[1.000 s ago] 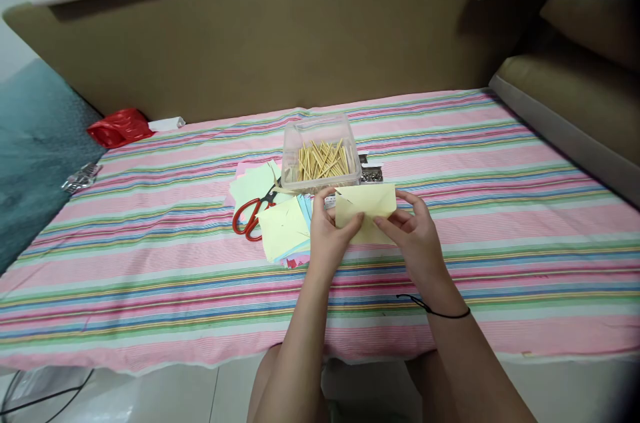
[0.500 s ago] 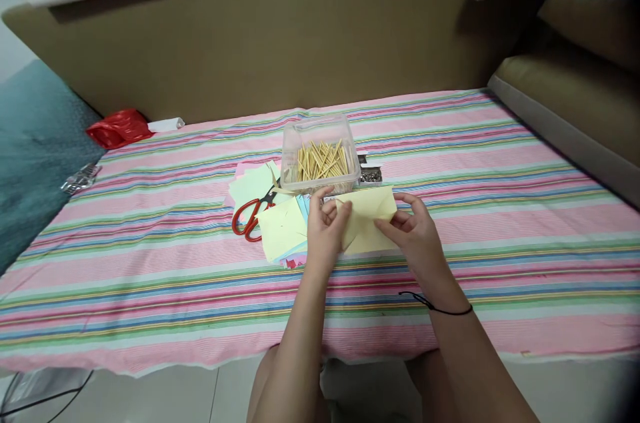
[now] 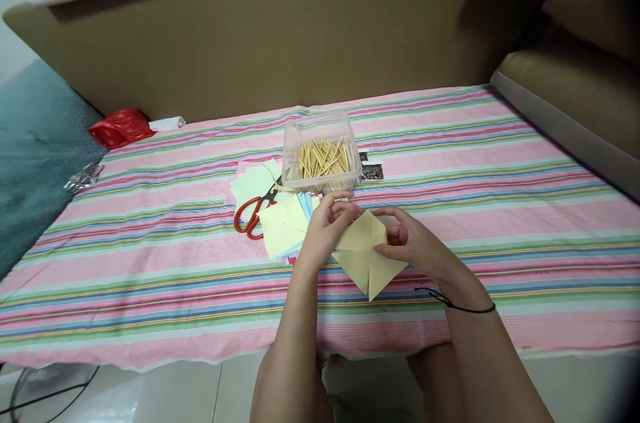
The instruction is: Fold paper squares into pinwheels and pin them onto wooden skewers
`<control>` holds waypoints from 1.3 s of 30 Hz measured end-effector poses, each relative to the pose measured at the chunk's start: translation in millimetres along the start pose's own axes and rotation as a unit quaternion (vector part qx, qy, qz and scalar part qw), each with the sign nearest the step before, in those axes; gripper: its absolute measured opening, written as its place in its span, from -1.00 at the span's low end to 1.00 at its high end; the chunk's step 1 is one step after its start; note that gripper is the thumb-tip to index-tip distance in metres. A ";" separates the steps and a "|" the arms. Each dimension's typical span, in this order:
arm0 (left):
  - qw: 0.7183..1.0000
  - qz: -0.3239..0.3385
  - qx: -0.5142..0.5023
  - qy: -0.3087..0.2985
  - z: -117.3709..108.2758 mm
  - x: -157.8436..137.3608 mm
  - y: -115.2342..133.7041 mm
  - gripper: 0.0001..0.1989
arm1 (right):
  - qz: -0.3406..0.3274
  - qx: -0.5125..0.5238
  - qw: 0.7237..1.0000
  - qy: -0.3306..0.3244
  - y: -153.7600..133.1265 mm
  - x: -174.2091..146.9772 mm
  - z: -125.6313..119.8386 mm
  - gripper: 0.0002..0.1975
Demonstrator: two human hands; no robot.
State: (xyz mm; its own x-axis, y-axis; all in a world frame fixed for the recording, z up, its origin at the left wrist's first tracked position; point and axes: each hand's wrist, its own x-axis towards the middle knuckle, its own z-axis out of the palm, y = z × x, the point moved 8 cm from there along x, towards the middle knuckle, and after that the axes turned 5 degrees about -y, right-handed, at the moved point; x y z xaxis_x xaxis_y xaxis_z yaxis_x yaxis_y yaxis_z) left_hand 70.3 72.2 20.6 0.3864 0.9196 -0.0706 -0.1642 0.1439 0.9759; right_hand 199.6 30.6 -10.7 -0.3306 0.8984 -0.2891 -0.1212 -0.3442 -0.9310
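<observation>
A pale yellow paper square [image 3: 369, 241] with cuts at its lower and left corners is turned like a diamond above the striped cloth. My right hand [image 3: 407, 243] pinches its right side, thumb on the front and fingers behind. At the upper left edge, my left hand [image 3: 333, 223] is closed on the paper with its fingers curled; part of its grip is hidden. Left of that hand lies a stack of cut papers with a yellow sheet [image 3: 284, 228] on top. Red-handled scissors [image 3: 253, 215] rest against the stack.
A clear plastic box [image 3: 321, 143] of thin wooden sticks stands behind my hands. Small packets of metal pieces [image 3: 372, 171] lie at its right. Pale green and pink papers [image 3: 254, 184] sit left of it. Farther left are a red plastic bag [image 3: 121, 128] and a silvery packet [image 3: 84, 177].
The yellow paper has turned from lying square to a diamond, and its slit now points toward me. Both hands have shifted their hold around it.
</observation>
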 end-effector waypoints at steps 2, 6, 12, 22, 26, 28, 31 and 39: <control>1.000 -0.013 0.010 -0.019 3.7 -0.5 -0.3 -0.69 | -0.006 -0.014 1.000 0.013 1.6 1.3 -3.7 -0.47; 0.997 -0.030 0.025 -0.066 9.2 -3.2 -1.3 -0.68 | -0.003 -0.040 0.998 0.046 3.6 2.3 -11.3 -0.48; 0.995 -0.004 0.057 -0.084 8.9 -2.5 -1.4 -0.55 | 0.022 -0.048 0.997 0.055 1.3 0.9 -11.7 -0.47; 0.988 -0.002 0.110 -0.105 17.0 -3.9 -4.0 -0.59 | 0.018 -0.063 0.997 0.052 1.4 2.1 -11.1 -0.47; 0.984 0.002 0.142 -0.109 17.9 -3.3 -6.2 -0.58 | 0.011 -0.049 0.998 0.045 -2.8 1.4 -8.0 -0.49; 0.984 -0.002 0.150 -0.101 16.0 -2.5 -7.3 -0.58 | 0.012 -0.034 0.999 0.041 -4.8 0.0 -6.5 -0.49; 0.984 -0.022 0.139 -0.106 14.3 -1.8 -11.0 -0.56 | 0.015 -0.015 0.999 0.041 -7.0 -2.5 -6.4 -0.47; 0.977 -0.004 0.169 -0.131 13.4 -2.3 -11.3 -0.65 | 0.014 0.000 0.999 0.050 -7.3 -4.4 -10.8 -0.47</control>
State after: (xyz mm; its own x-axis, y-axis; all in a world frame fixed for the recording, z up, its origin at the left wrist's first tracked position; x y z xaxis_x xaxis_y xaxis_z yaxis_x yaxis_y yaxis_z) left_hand 83.4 63.6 12.6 0.6123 0.7878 -0.0669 0.1326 -0.0189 0.9910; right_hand 212.1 32.1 -5.1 -0.2389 0.9111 -0.3358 -0.1131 -0.3696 -0.9223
